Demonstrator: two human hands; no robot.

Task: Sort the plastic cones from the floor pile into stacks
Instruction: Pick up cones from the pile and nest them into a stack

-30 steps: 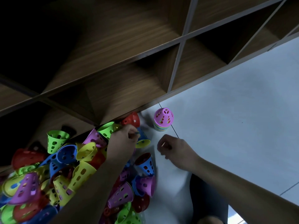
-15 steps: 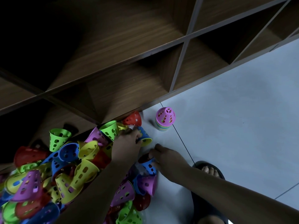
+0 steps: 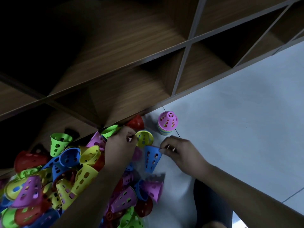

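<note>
A heap of perforated plastic cones (image 3: pixel 69 175) in green, blue, yellow, purple and red fills the floor at the lower left. A short stack of cones (image 3: pixel 167 123) with a purple one on top stands upright near the shelf's base. My right hand (image 3: pixel 178 151) pinches the rim of a blue cone (image 3: pixel 152 157) and holds it lifted, mouth up. My left hand (image 3: pixel 120 143) reaches over the heap and grips the rim of a yellow cone (image 3: pixel 144 138) lying mouth toward me.
A wooden shelf unit (image 3: pixel 131 66) with diagonal dividers runs along the back, its bottom edge touching the heap. Pale grey floor (image 3: pixel 238 120) stretches to the right. A dark sandal (image 3: pixel 212 203) shows under my right forearm.
My right hand has taken hold of the blue cone at the heap's edge and lifted it. My left hand has pulled a yellow cone out from beside the red one.
</note>
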